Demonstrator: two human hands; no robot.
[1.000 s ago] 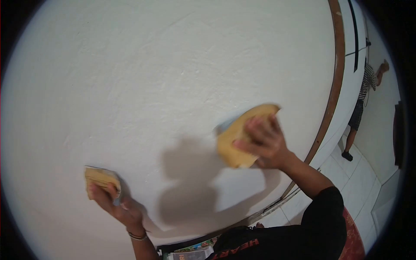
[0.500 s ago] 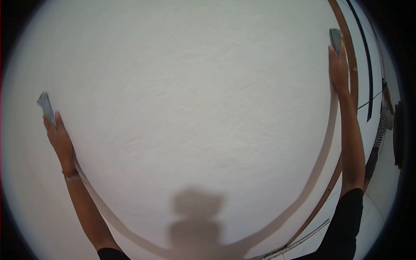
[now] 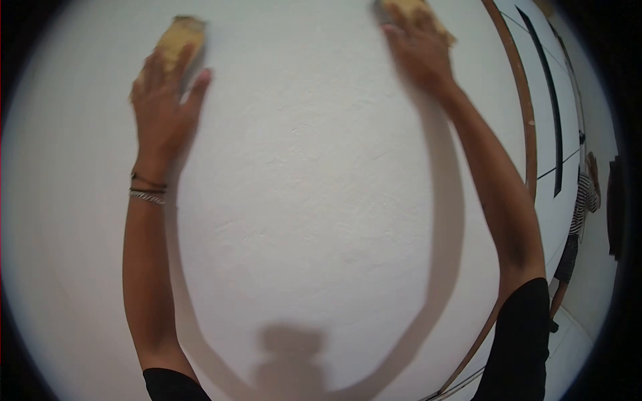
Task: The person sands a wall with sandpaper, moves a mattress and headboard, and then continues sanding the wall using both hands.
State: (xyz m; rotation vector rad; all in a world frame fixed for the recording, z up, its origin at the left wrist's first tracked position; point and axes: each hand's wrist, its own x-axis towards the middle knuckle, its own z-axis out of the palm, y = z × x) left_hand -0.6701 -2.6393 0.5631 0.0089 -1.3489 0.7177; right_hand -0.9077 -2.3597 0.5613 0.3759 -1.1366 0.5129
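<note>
Against a white, slightly rough wall both of my arms reach up. At upper left, my left hand lies over a yellow pad with a grey edge. Its fingers cover the lower part of the pad, and the thumb stands apart to the right. Near the top edge, my right hand holds a second yellow pad with a grey side, partly cut off by the frame. Both pads appear to be against the wall; their undersides are hidden. Bracelets circle my left wrist.
A brown strip borders the wall on the right, with a black strip on a pale surface beyond it. Farther right a person in a striped top stands, one arm raised. My shadow falls on the wall.
Both hands have moved up and inward with their pads, the left one rightward and the right one leftward. The pads' yellow faces now show; earlier mostly grey sides did.
</note>
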